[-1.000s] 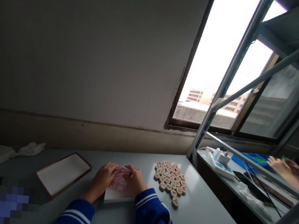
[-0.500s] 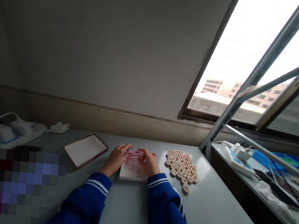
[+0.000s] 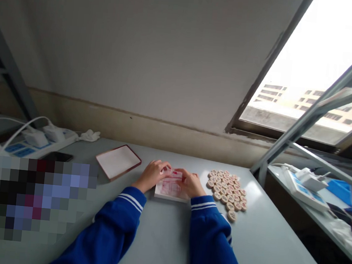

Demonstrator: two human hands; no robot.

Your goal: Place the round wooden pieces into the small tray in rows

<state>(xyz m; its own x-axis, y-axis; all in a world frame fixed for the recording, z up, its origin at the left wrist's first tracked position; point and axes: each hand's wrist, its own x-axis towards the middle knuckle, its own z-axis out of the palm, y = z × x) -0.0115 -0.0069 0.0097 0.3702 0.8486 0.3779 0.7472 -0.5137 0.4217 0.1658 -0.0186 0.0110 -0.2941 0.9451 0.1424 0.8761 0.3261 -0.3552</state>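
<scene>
A shallow white box (image 3: 169, 196) lies in front of me, and in it or on top of it is a thin pale sheet with red lines (image 3: 170, 186), folded. My left hand (image 3: 154, 174) is closed at the sheet's far left part, thumb and fingers bent together on it. At the far right part, my right hand (image 3: 192, 184) pinches the same sheet, its fingertips close to the left ones. Round wooden Chinese chess pieces (image 3: 226, 188) sit in a tight cluster to the right, apart from the hand.
An open box lid (image 3: 118, 161) with a dark red rim lies to the left. Beyond it are a power strip (image 3: 58, 141) with white chargers, a crumpled white item (image 3: 89, 135) and a dark phone (image 3: 58, 156). A metal frame (image 3: 282, 144) rises at the table's right edge.
The camera view has shifted, so the tabletop things appear further right and higher. Both hands remain at the sheet, with slight finger movement.
</scene>
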